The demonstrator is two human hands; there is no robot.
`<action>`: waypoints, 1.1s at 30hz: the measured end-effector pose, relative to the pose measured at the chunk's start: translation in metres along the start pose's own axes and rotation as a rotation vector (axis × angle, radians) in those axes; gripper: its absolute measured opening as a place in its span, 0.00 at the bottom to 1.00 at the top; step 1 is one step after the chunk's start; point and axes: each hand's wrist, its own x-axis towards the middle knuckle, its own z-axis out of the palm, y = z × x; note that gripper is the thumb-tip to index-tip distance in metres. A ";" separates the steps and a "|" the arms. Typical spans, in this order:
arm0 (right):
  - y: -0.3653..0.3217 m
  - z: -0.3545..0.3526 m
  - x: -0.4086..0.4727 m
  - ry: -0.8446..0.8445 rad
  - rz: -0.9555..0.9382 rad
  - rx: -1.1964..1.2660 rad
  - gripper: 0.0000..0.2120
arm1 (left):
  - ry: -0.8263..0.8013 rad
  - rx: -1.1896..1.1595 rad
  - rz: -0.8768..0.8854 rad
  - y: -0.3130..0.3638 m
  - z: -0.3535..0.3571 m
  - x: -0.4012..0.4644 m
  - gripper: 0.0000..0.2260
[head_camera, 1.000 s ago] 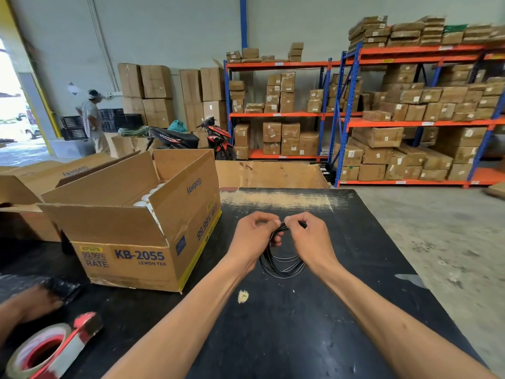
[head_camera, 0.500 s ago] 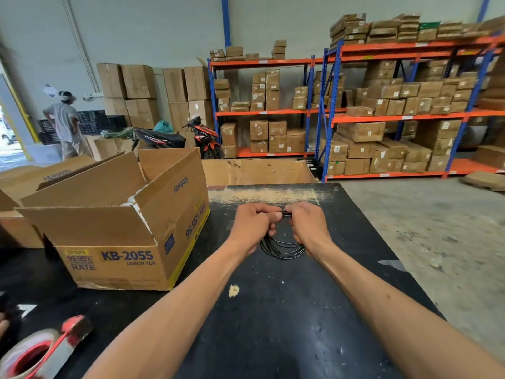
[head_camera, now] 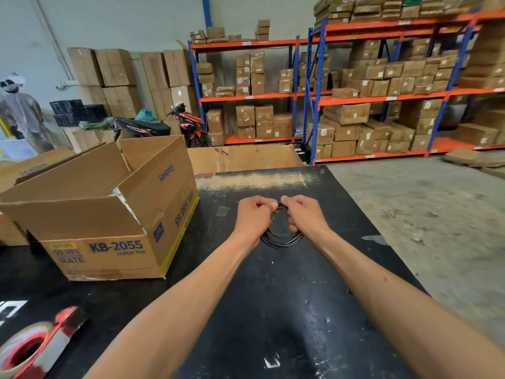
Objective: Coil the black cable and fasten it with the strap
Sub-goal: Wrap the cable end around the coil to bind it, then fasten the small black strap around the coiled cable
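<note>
The black cable (head_camera: 281, 237) is wound into a small coil of several loops that hangs between my two hands above the black table (head_camera: 273, 310). My left hand (head_camera: 255, 214) and my right hand (head_camera: 303, 214) sit side by side, fingers pinched shut on the top of the coil, thumbs almost touching. The coil's lower arc shows below my hands. The strap is too small to make out among my fingers.
An open cardboard box (head_camera: 109, 209) marked KB-2055 stands on the table's left. A tape dispenser (head_camera: 30, 348) lies at the near left corner. Shelving with cartons (head_camera: 355, 99) and a motorbike (head_camera: 164, 127) stand behind; a person (head_camera: 19, 113) stands far left.
My hands stay pinched on the top of the coil, drawn slightly closer together. My head has turned a little to the right, so the scene has shifted left in view.
</note>
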 end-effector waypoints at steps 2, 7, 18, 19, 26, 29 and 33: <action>0.005 -0.006 -0.005 0.007 -0.002 -0.038 0.13 | -0.002 0.011 -0.006 -0.007 0.005 -0.001 0.08; 0.017 -0.027 -0.016 0.001 0.091 0.009 0.19 | -0.030 0.041 -0.009 -0.027 0.023 -0.004 0.09; 0.052 -0.130 -0.013 0.108 0.274 -0.064 0.13 | -0.097 0.114 -0.078 -0.070 0.083 -0.009 0.11; 0.058 -0.139 -0.015 0.090 0.284 -0.118 0.12 | -0.100 0.119 -0.089 -0.075 0.089 -0.008 0.11; 0.100 -0.175 -0.028 -0.160 0.105 -1.026 0.09 | -0.100 0.160 -0.143 -0.107 0.116 -0.005 0.11; 0.116 -0.172 -0.031 -0.384 0.001 -1.279 0.21 | -0.082 0.169 -0.155 -0.118 0.118 -0.006 0.11; 0.133 -0.159 -0.036 -0.455 -0.222 -1.683 0.18 | -0.055 0.164 -0.171 -0.126 0.115 -0.004 0.11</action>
